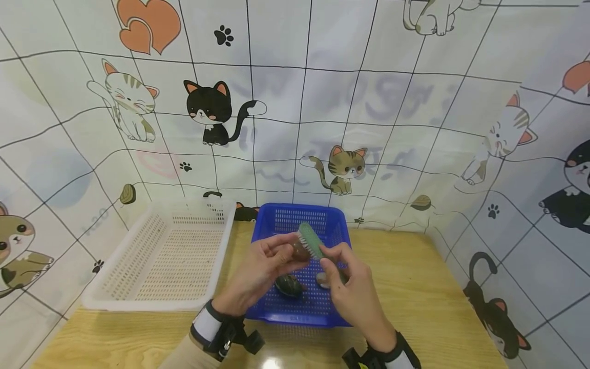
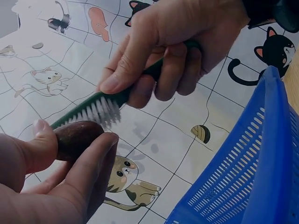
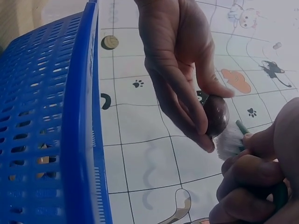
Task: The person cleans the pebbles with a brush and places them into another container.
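My left hand [image 1: 258, 269] pinches a smooth, glossy brown stone [image 1: 300, 252] between thumb and fingers, above a blue basket [image 1: 295, 319]. My right hand [image 1: 357, 292] grips a green brush [image 1: 310, 240] by its handle. Its white bristles [image 2: 96, 112] touch or nearly touch the stone, seen on its rounded side in the left wrist view. Below the hands, a dark, shiny stone-like thing [image 1: 289, 286] lies in the basket. A smaller pale stone [image 1: 322, 280] sits to its right, partly hidden by the right hand.
To the left stands a white plastic basket [image 1: 170, 256] on the wooden table [image 1: 396, 271]. A cat-patterned sheet [image 1: 286, 102] covers the walls behind and at both sides. The blue basket's wall [image 3: 77, 116] rises close by in both wrist views.
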Tool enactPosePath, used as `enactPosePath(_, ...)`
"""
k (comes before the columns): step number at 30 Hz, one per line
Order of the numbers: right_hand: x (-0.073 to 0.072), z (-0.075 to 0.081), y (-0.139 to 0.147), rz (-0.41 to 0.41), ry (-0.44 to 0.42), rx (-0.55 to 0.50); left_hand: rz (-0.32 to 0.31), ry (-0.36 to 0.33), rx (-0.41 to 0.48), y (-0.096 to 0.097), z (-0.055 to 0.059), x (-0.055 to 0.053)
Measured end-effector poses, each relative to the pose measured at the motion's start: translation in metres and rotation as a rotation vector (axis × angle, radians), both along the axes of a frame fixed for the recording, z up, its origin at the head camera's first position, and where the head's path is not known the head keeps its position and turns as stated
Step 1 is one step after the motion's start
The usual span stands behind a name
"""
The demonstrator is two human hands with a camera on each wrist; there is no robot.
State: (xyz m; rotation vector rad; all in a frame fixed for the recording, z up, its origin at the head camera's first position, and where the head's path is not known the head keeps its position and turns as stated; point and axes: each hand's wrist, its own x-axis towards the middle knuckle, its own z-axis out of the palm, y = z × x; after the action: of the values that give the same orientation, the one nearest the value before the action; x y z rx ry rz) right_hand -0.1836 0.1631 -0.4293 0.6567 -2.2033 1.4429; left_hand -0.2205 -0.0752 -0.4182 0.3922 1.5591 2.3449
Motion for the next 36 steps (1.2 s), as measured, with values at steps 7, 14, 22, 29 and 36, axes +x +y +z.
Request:
enactPosePath(7, 0.002, 0.000, -0.002, 0.019, -0.015, -0.005, 0.042, -0.023, 0.066, -0.002, 0.003, -0.001)
enactPosePath(14, 0.007, -0.002, -0.009, 0.067, 0.029, -0.043, 0.027, -0.045, 0.068, -0.002, 0.002, 0.000)
enactPosePath(22, 0.005, -0.001, -0.007, 0.033, 0.054, -0.064, -0.066, 0.004, 0.080, -0.004, 0.001, 0.002)
enactPosePath(29, 0.007, 0.002, -0.005, 0.033, 0.049, -0.053, -0.056, 0.040, 0.107, -0.004, 0.001, 0.003)
enactPosePath(36, 0.009, 0.002, -0.008, 0.113, 0.107, -0.055, 0.006, 0.058, 0.116, -0.004, -0.001, 0.003)
